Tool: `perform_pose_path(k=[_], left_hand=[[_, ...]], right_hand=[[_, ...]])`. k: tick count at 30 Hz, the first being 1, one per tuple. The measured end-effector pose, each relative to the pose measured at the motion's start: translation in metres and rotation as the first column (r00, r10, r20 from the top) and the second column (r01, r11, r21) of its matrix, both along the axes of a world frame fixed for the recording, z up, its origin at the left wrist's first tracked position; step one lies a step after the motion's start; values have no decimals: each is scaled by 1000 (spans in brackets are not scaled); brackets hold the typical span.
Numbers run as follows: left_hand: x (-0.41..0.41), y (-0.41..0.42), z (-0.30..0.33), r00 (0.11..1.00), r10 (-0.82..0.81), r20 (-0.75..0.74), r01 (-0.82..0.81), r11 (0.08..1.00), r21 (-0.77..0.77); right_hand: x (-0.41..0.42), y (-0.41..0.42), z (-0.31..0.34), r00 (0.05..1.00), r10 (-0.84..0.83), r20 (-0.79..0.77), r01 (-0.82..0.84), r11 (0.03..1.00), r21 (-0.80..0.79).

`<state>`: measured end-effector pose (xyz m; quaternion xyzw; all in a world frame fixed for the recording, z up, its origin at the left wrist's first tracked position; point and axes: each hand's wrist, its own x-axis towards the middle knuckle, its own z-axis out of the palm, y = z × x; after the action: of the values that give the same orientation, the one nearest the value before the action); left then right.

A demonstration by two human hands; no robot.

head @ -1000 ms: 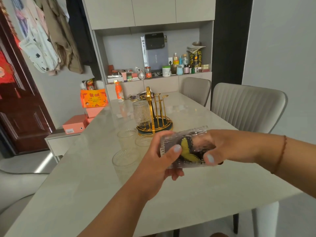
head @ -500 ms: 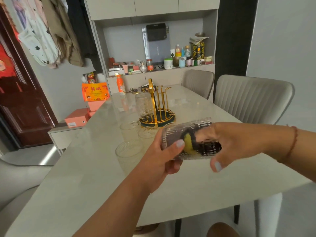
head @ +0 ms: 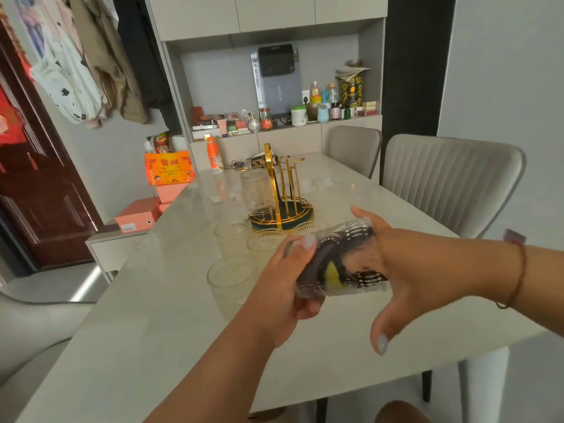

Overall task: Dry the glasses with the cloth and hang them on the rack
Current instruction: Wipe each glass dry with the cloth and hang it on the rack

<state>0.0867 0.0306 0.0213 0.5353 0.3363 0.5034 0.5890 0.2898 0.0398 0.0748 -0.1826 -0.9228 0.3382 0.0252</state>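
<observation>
Both hands on one glass (head: 338, 261): left hand (head: 283, 279) grips its base, right hand (head: 406, 270) fingers inside, clamped on dark cloth (head: 341, 254). Rack (head: 280, 209) far behind.

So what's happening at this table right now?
A person is drying a glass held sideways above the table. The left hand grips its base end, while the right hand has fingers pushed inside with a dark and yellow cloth. One glass already hangs upside down on the gold rack. At least three more glasses stand upright on the table, waiting.
</observation>
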Motion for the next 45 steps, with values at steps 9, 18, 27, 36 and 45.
perform_pose_path(k=[9,18,27,36,45], left_hand=[[-9,-5,-7,962,57,-268,-39,996,75],[10,-17,-1,406,577,-709,-13,779,626],[13,-15,5,513,656,-554,-195,717,669],[3,-19,4,620,610,-494,-284,761,583],[15,-20,11,613,631,-475,-412,769,490]], right_hand=[[-11,6,5,968,-236,-85,204,939,-278],[-19,2,7,950,-310,-31,306,947,-95],[-6,-3,36,903,-369,-219,373,927,-23],[2,5,55,613,-539,-578,641,767,-35],[-47,5,2,604,-363,-710,746,570,343]])
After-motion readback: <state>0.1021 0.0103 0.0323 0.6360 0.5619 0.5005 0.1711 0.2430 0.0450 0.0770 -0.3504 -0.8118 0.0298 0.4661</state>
